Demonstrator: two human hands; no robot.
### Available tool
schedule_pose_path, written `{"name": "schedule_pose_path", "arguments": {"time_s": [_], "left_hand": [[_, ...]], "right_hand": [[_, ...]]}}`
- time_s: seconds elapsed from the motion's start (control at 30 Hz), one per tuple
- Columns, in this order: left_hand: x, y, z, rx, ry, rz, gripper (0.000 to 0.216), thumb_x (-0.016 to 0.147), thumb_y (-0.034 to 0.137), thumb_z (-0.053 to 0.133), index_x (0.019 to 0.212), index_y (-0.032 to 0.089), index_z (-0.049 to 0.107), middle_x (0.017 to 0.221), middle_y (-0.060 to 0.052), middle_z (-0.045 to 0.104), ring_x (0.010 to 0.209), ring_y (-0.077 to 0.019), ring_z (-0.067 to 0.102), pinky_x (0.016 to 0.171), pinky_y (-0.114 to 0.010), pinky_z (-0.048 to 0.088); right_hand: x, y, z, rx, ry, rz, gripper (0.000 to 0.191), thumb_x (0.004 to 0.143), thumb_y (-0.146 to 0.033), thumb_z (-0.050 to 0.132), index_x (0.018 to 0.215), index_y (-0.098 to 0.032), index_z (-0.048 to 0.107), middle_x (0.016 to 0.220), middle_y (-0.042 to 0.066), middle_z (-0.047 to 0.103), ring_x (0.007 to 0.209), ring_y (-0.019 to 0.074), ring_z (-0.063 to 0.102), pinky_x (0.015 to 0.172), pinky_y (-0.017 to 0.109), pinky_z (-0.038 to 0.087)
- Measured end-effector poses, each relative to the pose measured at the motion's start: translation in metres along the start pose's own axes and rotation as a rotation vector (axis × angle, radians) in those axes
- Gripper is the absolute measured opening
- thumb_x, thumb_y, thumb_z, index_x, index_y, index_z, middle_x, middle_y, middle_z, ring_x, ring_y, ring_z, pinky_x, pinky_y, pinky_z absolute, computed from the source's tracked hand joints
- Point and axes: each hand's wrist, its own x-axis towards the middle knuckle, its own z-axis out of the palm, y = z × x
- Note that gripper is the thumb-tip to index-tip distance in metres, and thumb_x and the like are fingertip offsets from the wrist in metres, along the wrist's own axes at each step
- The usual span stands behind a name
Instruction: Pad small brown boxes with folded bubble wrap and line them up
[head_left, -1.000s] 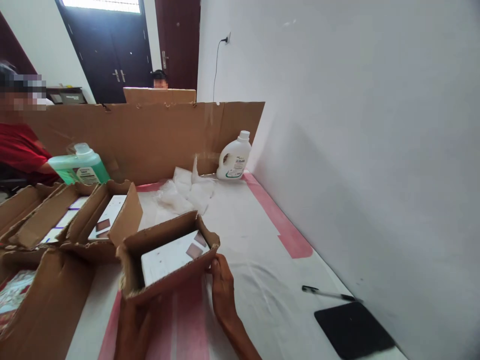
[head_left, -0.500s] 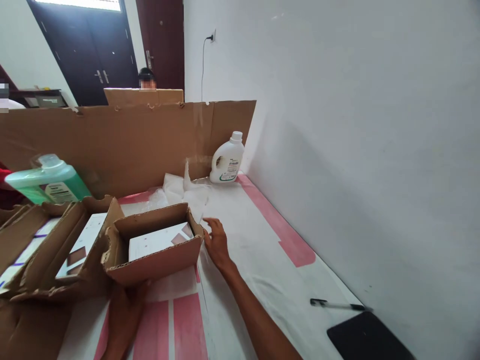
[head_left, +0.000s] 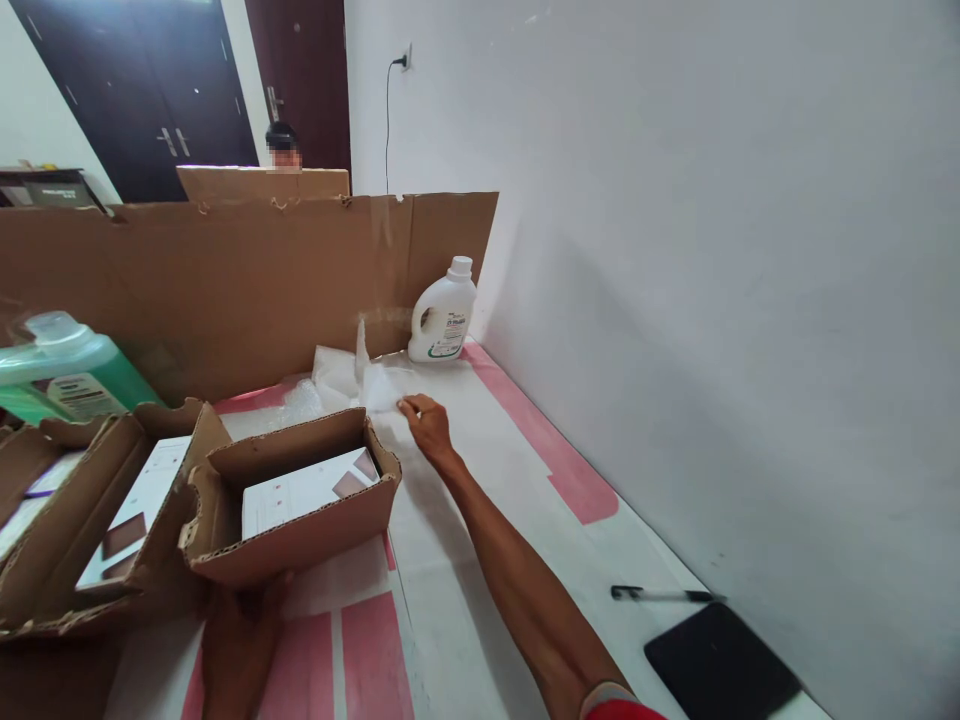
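An open-topped cardboard box [head_left: 300,555] stands on the table, with a white box with brown squares [head_left: 307,492] lying inside it. Under its near lower edge, my left hand [head_left: 241,625] touches the cardboard; its fingers are mostly hidden there. Beyond the box's right corner, my right hand [head_left: 427,425] has its fingertips pinched on the edge of a thin white packing sheet [head_left: 382,388]. More crumpled white wrap [head_left: 335,375] and clear bubble wrap [head_left: 301,402] lie just left of that sheet, against the cardboard panel.
Other cardboard compartments [head_left: 67,520] holding a white box [head_left: 139,515] stand at left. Behind them is a jug of green liquid [head_left: 82,375]. A white jug [head_left: 444,312] stands by the cardboard panel [head_left: 225,290]. A pen [head_left: 660,594] and black tablet-like slab [head_left: 721,660] lie right. Beyond the panel sits a person.
My right hand has left the box's right corner, moved forward to the white packing sheet and closed its fingers there. My left hand stays at the box. The view has shifted slightly right.
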Motion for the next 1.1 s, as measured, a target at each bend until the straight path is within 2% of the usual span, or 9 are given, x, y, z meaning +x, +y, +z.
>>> {"name": "schedule_pose_path", "arguments": {"time_s": [0.1, 0.27, 0.37, 0.5, 0.63, 0.73, 0.8, 0.93, 1.1], "left_hand": [[0.002, -0.003, 0.0, -0.012, 0.006, 0.005, 0.078, 0.07, 0.07, 0.066, 0.127, 0.016, 0.06, 0.128, -0.02, 0.067, 0.123, -0.0429, 0.06, 0.102, -0.057, 0.049], [0.001, 0.003, -0.004, -0.028, 0.011, 0.089, 0.083, 0.073, 0.069, 0.066, 0.135, 0.016, 0.054, 0.133, -0.02, 0.063, 0.129, -0.0423, 0.057, 0.106, -0.056, 0.046], [0.002, 0.009, -0.008, -0.067, 0.035, 0.124, 0.088, 0.071, 0.067, 0.068, 0.138, 0.012, 0.052, 0.132, -0.021, 0.063, 0.126, -0.0417, 0.058, 0.106, -0.056, 0.045], [-0.019, 0.021, -0.012, -0.213, 0.111, 0.143, 0.094, 0.07, 0.064, 0.072, 0.146, 0.015, 0.045, 0.136, -0.018, 0.06, 0.124, -0.0363, 0.059, 0.108, -0.053, 0.045], [-0.08, 0.035, -0.017, -0.289, 0.205, 0.219, 0.093, 0.08, 0.063, 0.066, 0.154, 0.018, 0.034, 0.154, -0.017, 0.044, 0.141, -0.0333, 0.044, 0.12, -0.052, 0.031], [-0.126, 0.045, -0.027, -0.39, 0.063, 0.252, 0.073, 0.087, 0.067, 0.054, 0.143, 0.021, 0.049, 0.144, -0.014, 0.055, 0.13, -0.0298, 0.053, 0.113, -0.047, 0.04], [-0.145, 0.048, -0.038, -0.41, -0.073, 0.21, 0.065, 0.088, 0.072, 0.046, 0.123, 0.02, 0.064, 0.125, -0.013, 0.066, 0.112, -0.0281, 0.062, 0.101, -0.044, 0.048], [-0.159, 0.046, -0.063, -0.4, -0.226, 0.113, 0.056, 0.086, 0.072, 0.052, 0.088, 0.019, 0.071, 0.09, -0.008, 0.071, 0.08, -0.0222, 0.062, 0.08, -0.036, 0.051], [-0.163, 0.041, -0.082, -0.611, -0.238, 0.089, 0.051, 0.087, 0.065, 0.057, 0.109, 0.021, 0.07, 0.109, -0.008, 0.071, 0.097, -0.0222, 0.064, 0.09, -0.035, 0.051]], "right_hand": [[0.0, -0.008, -0.023, 0.124, 0.073, 0.016, 0.039, 0.094, -0.05, 0.05, 0.086, -0.021, 0.074, 0.091, 0.004, 0.071, 0.087, 0.0206, 0.06, 0.082, 0.031, 0.046], [-0.028, -0.02, -0.066, 0.304, 0.181, 0.092, 0.045, 0.083, -0.062, 0.058, 0.065, -0.021, 0.061, 0.066, -0.001, 0.057, 0.069, 0.0165, 0.05, 0.062, 0.027, 0.042], [-0.067, -0.032, -0.102, 0.43, 0.19, 0.129, 0.045, 0.083, -0.063, 0.059, 0.063, -0.022, 0.053, 0.066, -0.001, 0.053, 0.065, 0.0153, 0.048, 0.056, 0.026, 0.042], [-0.146, -0.055, -0.131, 0.569, 0.088, 0.175, 0.046, 0.083, -0.066, 0.059, 0.069, -0.022, 0.058, 0.073, 0.003, 0.056, 0.067, 0.0173, 0.051, 0.057, 0.03, 0.047], [-0.227, -0.072, -0.124, 0.704, -0.112, 0.222, 0.049, 0.086, -0.062, 0.064, 0.062, -0.021, 0.055, 0.062, 0.0, 0.047, 0.061, 0.0147, 0.044, 0.058, 0.029, 0.043], [-0.27, -0.083, -0.109, 0.735, -0.289, 0.174, 0.048, 0.092, -0.053, 0.065, 0.059, -0.019, 0.054, 0.064, -0.002, 0.044, 0.063, 0.0127, 0.04, 0.062, 0.028, 0.037], [-0.29, -0.091, -0.098, 0.679, -0.357, 0.127, 0.041, 0.093, -0.047, 0.067, 0.064, -0.018, 0.062, 0.07, -0.001, 0.05, 0.067, 0.013, 0.044, 0.064, 0.028, 0.036], [-0.312, -0.105, -0.083, 0.592, -0.368, 0.072, 0.023, 0.091, -0.037, 0.069, 0.077, -0.02, 0.073, 0.08, 0.001, 0.061, 0.074, 0.0145, 0.053, 0.067, 0.028, 0.038], [-0.324, -0.108, -0.074, 0.503, -0.29, 0.098, 0.013, 0.084, -0.029, 0.074, 0.076, -0.02, 0.073, 0.076, -0.001, 0.065, 0.07, 0.0135, 0.056, 0.063, 0.026, 0.04]]}}
